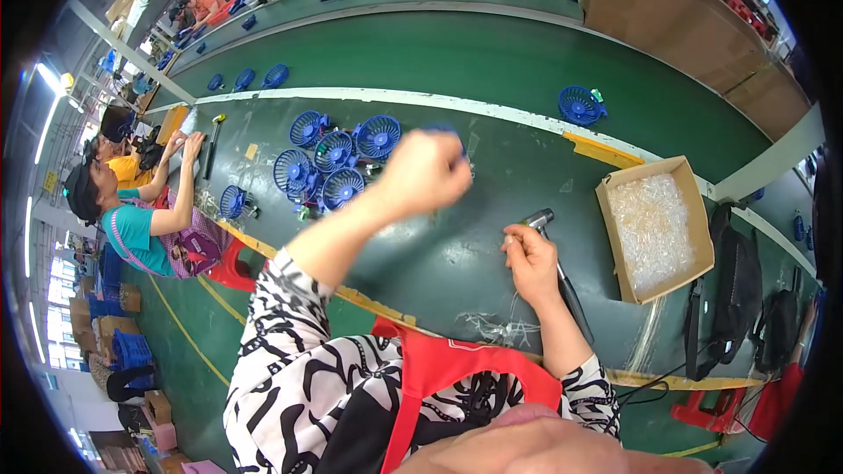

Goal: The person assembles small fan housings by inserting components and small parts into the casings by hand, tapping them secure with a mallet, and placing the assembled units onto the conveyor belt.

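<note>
My left hand (428, 174) is raised over the middle of the bench, blurred by motion, its fingers curled closed. Behind its knuckles a blue part (446, 132) shows; whether the hand grips it I cannot tell. To its left several blue round fan housings with spoked grilles (335, 151) lie grouped on the green bench. My right hand (532, 265) is closed in a pinch above the bench; what is between the fingertips is too small to make out. Right beside it a hammer (571, 291) with a dark handle rests on the bench, its metal head past the fingers.
A cardboard box (622, 250) of small clear plastic pieces stands at the right. Clear scraps (499, 330) lie near the front edge. Beyond a white rail (474, 107), a green conveyor (421, 57) carries another fan housing (580, 105). A co-worker (154, 219) works at the left near another hammer (212, 145).
</note>
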A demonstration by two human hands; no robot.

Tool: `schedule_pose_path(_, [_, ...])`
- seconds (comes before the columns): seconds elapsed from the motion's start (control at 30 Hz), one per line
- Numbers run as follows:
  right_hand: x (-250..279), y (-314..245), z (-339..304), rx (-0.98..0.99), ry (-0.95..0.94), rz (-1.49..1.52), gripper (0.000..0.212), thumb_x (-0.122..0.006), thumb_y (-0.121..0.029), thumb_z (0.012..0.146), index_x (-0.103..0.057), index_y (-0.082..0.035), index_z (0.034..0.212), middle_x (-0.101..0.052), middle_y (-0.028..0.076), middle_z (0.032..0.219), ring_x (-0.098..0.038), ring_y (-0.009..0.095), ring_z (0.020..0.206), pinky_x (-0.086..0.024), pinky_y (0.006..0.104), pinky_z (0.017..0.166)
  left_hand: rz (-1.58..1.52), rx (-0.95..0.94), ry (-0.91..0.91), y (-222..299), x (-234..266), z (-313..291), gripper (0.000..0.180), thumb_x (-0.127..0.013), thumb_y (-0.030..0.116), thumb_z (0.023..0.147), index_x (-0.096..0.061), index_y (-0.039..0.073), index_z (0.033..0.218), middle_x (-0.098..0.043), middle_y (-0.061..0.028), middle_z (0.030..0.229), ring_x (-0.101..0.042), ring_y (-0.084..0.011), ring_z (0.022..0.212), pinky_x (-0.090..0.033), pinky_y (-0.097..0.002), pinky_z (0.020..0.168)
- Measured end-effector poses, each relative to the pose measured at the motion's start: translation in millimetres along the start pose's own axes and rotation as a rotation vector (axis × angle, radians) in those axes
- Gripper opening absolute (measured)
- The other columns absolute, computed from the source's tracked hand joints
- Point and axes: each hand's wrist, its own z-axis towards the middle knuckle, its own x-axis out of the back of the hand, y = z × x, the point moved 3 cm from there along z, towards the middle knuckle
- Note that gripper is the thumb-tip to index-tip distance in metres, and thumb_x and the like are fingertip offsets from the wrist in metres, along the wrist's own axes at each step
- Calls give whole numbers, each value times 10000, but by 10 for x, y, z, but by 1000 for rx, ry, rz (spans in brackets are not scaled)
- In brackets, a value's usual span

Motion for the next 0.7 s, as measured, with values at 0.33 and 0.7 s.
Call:
schedule_pose_path(0.33, [7,69,-1,-35,-14,124,134,-566,-41,924,-635,19,1022,-633,17,746,-503,32,560,-406,199,497,-30,57,-71,619,-389,-1353,134,-599,23,753,-639,-9,877,-657,-152,915,-615,-342,859,-505,-423,767])
schedule_pose_path(0.7, [-135,-165,-335,-196,-121,-165,300,-615,-178,911,-617,86,1052,-707,120,769,-643,143,640,-492,277,592,-113,64,44,555,-580,-1603,122,-702,81,783,-673,7,877,-616,-137,831,-610,-337,819,-501,-415,706])
